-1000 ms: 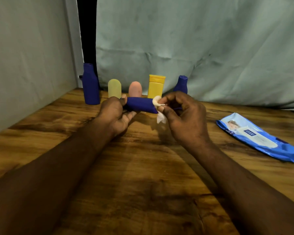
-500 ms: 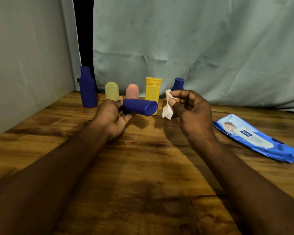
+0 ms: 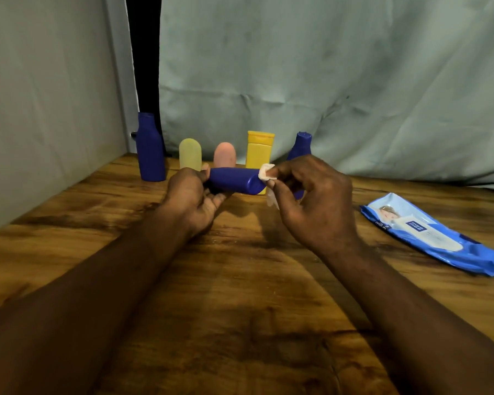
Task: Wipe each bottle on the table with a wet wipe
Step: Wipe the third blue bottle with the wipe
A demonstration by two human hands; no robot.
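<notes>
The wipe (image 3: 265, 171), lifted clear a moment ago, is back on the end of the blue bottle (image 3: 233, 180); the right hand (image 3: 314, 203) pinches it in its fingers, the left hand (image 3: 190, 196) grips the bottle sideways above the worktop (image 3: 240, 280), so wiping this one continues

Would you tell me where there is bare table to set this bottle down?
Bare table lies between the two forearms and between the right hand and the wipes pack. The back row by the curtain is crowded with bottles.
</notes>
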